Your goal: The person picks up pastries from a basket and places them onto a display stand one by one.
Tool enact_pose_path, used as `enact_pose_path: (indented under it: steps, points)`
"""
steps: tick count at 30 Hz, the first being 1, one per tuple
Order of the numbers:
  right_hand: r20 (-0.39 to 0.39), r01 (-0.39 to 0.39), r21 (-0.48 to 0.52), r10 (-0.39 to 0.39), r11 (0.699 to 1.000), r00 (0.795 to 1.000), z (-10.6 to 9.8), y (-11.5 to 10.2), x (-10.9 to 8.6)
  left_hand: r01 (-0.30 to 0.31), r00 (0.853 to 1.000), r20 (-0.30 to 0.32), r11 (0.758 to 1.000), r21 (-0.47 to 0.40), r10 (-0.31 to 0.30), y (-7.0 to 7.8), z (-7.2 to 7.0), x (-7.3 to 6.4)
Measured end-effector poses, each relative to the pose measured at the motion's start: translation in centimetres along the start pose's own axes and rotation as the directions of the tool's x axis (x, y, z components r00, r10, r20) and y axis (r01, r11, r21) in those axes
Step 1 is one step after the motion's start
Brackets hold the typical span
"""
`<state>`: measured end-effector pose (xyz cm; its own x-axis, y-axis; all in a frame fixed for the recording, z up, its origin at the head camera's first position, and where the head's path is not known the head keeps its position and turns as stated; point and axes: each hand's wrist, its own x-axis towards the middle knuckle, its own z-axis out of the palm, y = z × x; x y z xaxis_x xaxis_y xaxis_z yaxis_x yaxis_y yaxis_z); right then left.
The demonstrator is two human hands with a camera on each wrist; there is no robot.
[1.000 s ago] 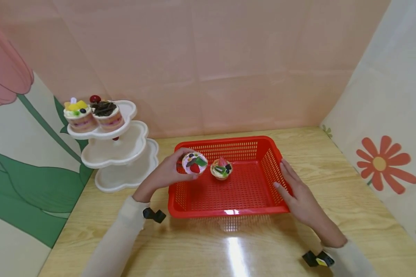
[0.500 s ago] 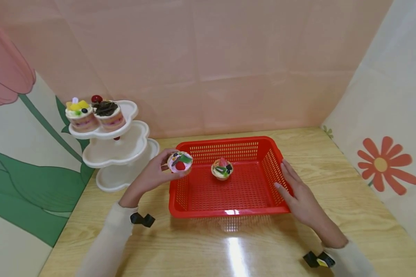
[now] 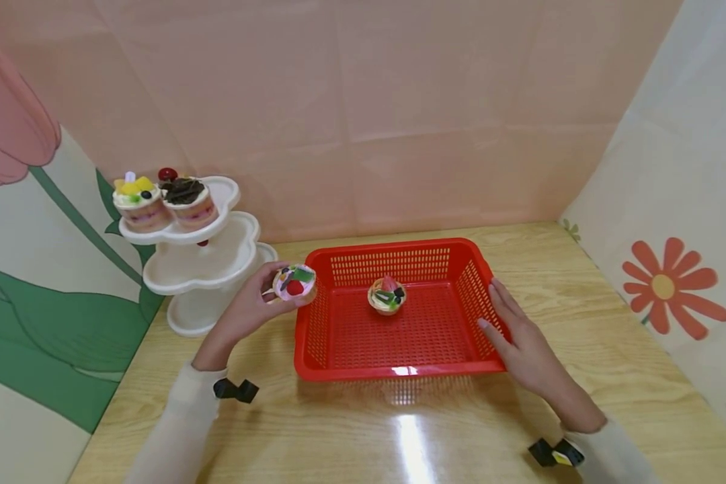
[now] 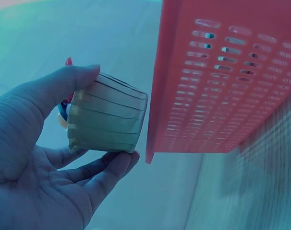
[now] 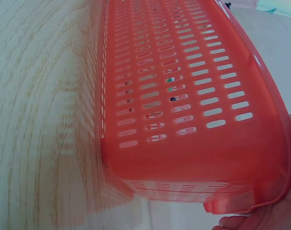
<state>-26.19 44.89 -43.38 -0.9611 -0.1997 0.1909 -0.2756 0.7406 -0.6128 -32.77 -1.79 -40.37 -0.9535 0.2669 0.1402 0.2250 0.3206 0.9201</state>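
Note:
My left hand (image 3: 251, 306) holds a cupcake (image 3: 295, 283) topped with a strawberry and a green piece, just outside the left rim of the red basket (image 3: 399, 371). In the left wrist view the thumb and fingers grip the pleated side of the cupcake (image 4: 109, 115), beside the basket wall (image 4: 203, 96). A second cupcake (image 3: 386, 296), with cream, a strawberry and green bits, sits inside the basket. On the basket's right rim rests my right hand (image 3: 523, 349), thumb on the inner side and fingers along the outside. The right wrist view shows only part of this hand (image 5: 260, 218).
A white three-tier stand (image 3: 199, 263) stands at the left behind my left hand. On its top tier are a fruit-topped cake cup (image 3: 142, 205) and a chocolate-topped one (image 3: 190, 205). A pink backdrop (image 3: 399, 121) closes off the back of the wooden table (image 3: 339, 430).
My left hand has carried the cupcake leftward, from over the basket to outside its left rim. The right hand and the basket have stayed put.

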Motion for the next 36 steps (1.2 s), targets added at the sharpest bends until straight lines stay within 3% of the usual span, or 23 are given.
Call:
enact_pose_path:
  steps: [6, 14, 25, 36]
  points:
    - [-0.007, 0.012, 0.002, -0.012, 1.000, 1.000, 0.2, 0.2, 0.1, 0.031, 0.999, -0.037, 1.000, 0.002, -0.031, -0.4, -0.6, -0.6]
    - [-0.011, 0.017, 0.001, -0.017, 1.000, 1.000, 0.1, 0.2, 0.1, 0.007, 0.993, -0.122, 0.998, 0.057, 0.000, -0.4, -1.9, -1.4]
    - [-0.006, 0.008, 0.000, -0.008, 1.000, 1.000, 0.0, 0.0, 0.1, 0.036, 0.979, -0.205, 0.996, 0.081, -0.018, -0.9, -3.8, -2.7]
    - [-0.002, 0.004, -0.002, -0.004, 1.000, 1.000, 0.0, 0.1, 0.0, 0.082, 0.962, -0.269, 0.988, 0.133, -0.043, 0.0, -5.9, -4.0]
